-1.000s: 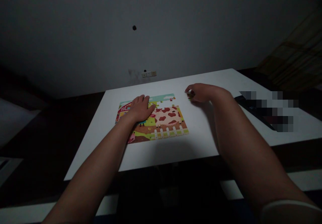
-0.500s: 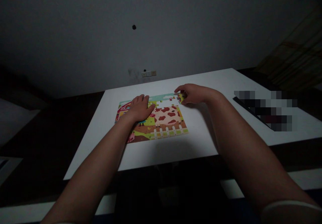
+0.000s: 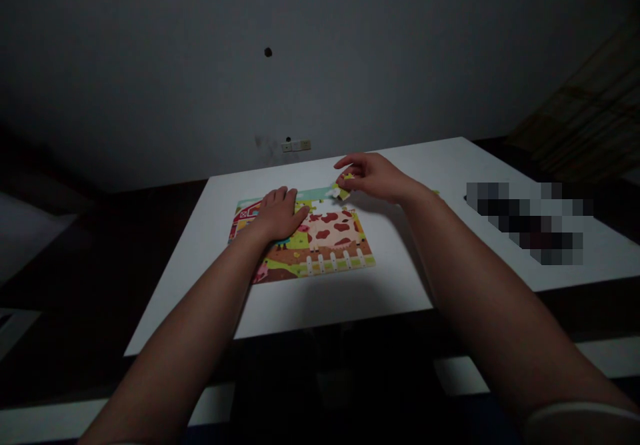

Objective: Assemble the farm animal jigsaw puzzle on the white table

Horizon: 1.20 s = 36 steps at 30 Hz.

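A farm-scene jigsaw puzzle [image 3: 333, 235] with a spotted cow, a red barn and a white fence lies flat on the white table. A white gap shows in it above the cow's back. My left hand [image 3: 280, 217] rests flat on the puzzle's left half, fingers stretched out, covering part of the barn. Over the puzzle's upper right, my right hand [image 3: 373, 177] pinches a yellow-green puzzle piece [image 3: 344, 188], held tilted above the gap. Its far fingers are loosely extended.
The white table [image 3: 305, 312] has its near edge close to my body. A blurred-out dark object [image 3: 530, 222] lies at the right. A bit of yellow-green [image 3: 436, 192] shows just behind my right forearm. Behind the table stands a wall with sockets [image 3: 296, 146].
My right hand has lifted the puzzle piece and moved left with it, from the puzzle's right edge to over the gap. My left hand has stayed in place.
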Each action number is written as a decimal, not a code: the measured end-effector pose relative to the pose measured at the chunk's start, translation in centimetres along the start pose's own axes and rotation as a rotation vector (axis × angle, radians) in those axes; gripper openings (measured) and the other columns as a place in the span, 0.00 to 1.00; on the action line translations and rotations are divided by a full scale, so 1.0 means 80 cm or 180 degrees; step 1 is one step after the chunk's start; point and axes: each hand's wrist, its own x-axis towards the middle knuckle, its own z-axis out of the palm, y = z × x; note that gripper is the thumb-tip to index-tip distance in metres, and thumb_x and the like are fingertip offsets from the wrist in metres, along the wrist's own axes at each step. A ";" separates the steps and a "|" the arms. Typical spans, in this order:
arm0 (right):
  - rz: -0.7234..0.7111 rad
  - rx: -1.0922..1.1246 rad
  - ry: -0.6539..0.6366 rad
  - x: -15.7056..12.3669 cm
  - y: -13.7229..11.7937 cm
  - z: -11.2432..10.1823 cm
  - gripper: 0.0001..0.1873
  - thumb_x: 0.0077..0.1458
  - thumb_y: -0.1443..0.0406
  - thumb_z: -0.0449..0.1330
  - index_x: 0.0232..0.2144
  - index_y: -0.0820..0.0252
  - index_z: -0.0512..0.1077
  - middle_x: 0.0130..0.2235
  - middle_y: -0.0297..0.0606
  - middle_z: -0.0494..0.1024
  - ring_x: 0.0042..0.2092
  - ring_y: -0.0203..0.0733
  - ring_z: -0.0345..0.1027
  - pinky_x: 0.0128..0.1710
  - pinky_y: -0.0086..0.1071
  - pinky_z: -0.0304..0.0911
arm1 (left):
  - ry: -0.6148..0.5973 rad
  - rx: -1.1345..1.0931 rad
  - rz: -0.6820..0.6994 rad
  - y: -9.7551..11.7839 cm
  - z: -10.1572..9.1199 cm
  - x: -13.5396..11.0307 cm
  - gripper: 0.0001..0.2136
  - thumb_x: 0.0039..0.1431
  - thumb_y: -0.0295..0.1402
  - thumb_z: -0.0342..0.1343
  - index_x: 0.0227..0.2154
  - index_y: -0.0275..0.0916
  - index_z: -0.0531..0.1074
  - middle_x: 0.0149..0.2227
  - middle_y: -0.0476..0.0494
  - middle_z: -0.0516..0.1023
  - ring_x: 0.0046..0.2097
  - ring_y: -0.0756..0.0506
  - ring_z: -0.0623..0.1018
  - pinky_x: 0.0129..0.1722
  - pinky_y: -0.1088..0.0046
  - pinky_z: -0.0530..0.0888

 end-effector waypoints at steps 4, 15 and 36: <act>0.0185 -0.0379 -0.0123 -0.002 -0.001 -0.001 0.16 0.60 0.59 0.77 0.50 0.54 0.86 0.48 0.46 0.90 0.45 0.51 0.83 0.50 0.42 0.80 | 0.0012 -0.0048 0.0020 0.001 -0.003 -0.002 0.38 0.79 0.56 0.43 0.79 0.33 0.62 0.79 0.23 0.65 0.78 0.24 0.67 0.78 0.46 0.62; 0.0109 -0.1532 -0.0795 -0.001 0.006 0.006 0.14 0.67 0.59 0.69 0.52 0.54 0.86 0.48 0.43 0.91 0.48 0.51 0.83 0.51 0.40 0.75 | 0.0042 -0.0099 -0.0017 -0.003 0.004 0.001 0.37 0.79 0.57 0.45 0.79 0.38 0.62 0.80 0.25 0.65 0.78 0.25 0.67 0.78 0.47 0.62; 0.0005 -0.2142 -0.0981 0.003 0.014 0.004 0.16 0.67 0.56 0.70 0.53 0.53 0.87 0.51 0.45 0.90 0.48 0.53 0.82 0.51 0.42 0.74 | 0.0036 -0.0116 -0.0036 -0.003 0.006 0.002 0.38 0.79 0.58 0.44 0.79 0.38 0.62 0.81 0.25 0.63 0.80 0.24 0.65 0.79 0.45 0.61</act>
